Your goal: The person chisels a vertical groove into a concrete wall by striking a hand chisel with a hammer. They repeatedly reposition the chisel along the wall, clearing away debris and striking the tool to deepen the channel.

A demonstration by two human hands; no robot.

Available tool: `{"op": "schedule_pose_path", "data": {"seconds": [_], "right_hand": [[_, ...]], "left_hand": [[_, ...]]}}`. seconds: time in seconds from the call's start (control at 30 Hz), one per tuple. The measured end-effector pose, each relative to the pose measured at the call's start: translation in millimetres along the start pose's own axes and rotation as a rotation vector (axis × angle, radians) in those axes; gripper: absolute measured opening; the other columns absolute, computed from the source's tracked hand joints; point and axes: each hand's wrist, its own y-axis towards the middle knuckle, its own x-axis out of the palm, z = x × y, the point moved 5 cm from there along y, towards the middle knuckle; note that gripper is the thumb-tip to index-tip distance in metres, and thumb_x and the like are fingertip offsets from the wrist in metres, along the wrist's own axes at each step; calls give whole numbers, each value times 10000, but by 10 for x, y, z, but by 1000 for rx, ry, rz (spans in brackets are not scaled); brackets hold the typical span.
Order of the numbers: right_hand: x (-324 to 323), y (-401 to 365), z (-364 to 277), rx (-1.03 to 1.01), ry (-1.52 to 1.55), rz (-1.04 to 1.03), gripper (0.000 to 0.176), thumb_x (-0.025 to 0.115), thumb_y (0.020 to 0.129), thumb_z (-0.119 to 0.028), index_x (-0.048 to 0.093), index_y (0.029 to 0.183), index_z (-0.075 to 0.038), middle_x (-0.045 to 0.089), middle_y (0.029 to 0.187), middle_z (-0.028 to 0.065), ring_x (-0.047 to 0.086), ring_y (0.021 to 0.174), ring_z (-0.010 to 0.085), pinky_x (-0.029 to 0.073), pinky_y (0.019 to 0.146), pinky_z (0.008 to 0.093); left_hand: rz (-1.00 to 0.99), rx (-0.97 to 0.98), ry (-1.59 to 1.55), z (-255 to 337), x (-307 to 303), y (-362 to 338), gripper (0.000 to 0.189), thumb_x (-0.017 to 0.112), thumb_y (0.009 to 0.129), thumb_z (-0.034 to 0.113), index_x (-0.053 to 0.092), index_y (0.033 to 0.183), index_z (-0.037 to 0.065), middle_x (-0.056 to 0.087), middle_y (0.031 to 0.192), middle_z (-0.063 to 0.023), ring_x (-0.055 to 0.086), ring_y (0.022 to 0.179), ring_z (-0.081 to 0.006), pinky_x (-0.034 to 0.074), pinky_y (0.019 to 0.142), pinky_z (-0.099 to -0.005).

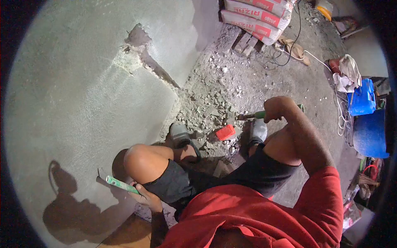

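My left hand (147, 198), beside my bent left knee, is closed around a pale green bar-shaped tool (121, 184) that points toward the wall. Over my right foot, my right hand (278, 108) grips a green-handled tool (259, 114) whose dark metal end points left over the rubble. The kind of either tool is hard to make out. A small red box (225, 132) lies on broken rubble (211, 108) between my feet. The grey plastered wall (95, 95) has a rough hole (138, 37) and a groove (159, 73) running down from it.
Stacked cement bags (258, 20) stand at the back by the wall. Wood pieces (245, 44), a dark cable (289, 56) and a white cord (340, 109) lie on the dusty floor. A blue jerrycan (362, 98) and a blue bin (371, 133) stand at right.
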Motion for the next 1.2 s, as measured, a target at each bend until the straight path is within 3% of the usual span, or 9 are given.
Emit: {"op": "schedule_pose_path", "data": {"seconds": [0.2, 0.7, 0.77, 0.87, 1.0, 1.1, 1.17, 1.2], "right_hand": [[20, 116, 17, -18, -3, -8, 360, 731, 769, -339, 716, 836, 15, 697, 742, 118, 657, 626, 246, 533, 598, 398], [-10, 49, 7, 14, 3, -18, 371, 729, 782, -346, 717, 870, 15, 705, 771, 122, 666, 649, 244, 537, 613, 403], [-9, 52, 18, -40, -20, -3, 420, 698, 752, -409, 692, 757, 12, 695, 736, 124, 664, 642, 242, 531, 608, 391], [20, 64, 43, -21, -16, 13, 427, 695, 766, -430, 700, 745, -3, 697, 722, 122, 661, 636, 252, 527, 618, 401], [171, 467, 344, -51, -197, 63, 434, 708, 788, -482, 708, 675, -63, 679, 631, 72, 643, 589, 227, 516, 622, 409], [-19, 155, 99, 4, -101, 89, 406, 741, 758, -444, 716, 715, -40, 677, 631, 73, 662, 591, 192, 525, 596, 383], [-3, 139, 79, 24, -73, 63, 358, 739, 758, -390, 726, 791, -34, 700, 696, 77, 668, 596, 185, 536, 592, 366], [-6, 123, 47, 24, -84, 60, 353, 737, 759, -382, 727, 808, -33, 703, 707, 75, 669, 597, 185, 540, 594, 363]], "left_hand": [[31, 67, 53, 47, 7, 28, 437, 447, 1023, 342, 477, 1127, -82, 517, 1052, -200, 506, 980, -294, 408, 888, -399], [32, -30, -13, -17, 22, 10, 497, 471, 1013, 374, 494, 1173, -95, 529, 1106, -217, 505, 1048, -309, 387, 938, -397], [39, 29, 8, 25, 32, 15, 483, 465, 1010, 383, 480, 1142, -82, 528, 1076, -215, 524, 1003, -305, 420, 889, -396], [42, 59, 19, -3, 13, 19, 456, 491, 1002, 367, 496, 1119, -74, 539, 1040, -192, 526, 961, -276, 428, 856, -375], [49, -47, -179, -86, 100, 20, 395, 531, 982, 333, 522, 1070, -52, 550, 975, -149, 521, 893, -241, 427, 798, -357], [33, -41, -70, -279, 30, 2, 315, 549, 970, 265, 520, 1047, -40, 538, 912, -132, 520, 844, -230, 428, 770, -362], [-28, -38, -76, -120, -1, 30, 322, 521, 985, 297, 499, 1089, -6, 488, 955, -61, 467, 844, -168, 400, 788, -321], [12, 47, -46, 31, -23, 81, 283, 549, 965, 233, 509, 1054, -33, 534, 874, -135, 524, 777, -244, 435, 711, -377]]}}
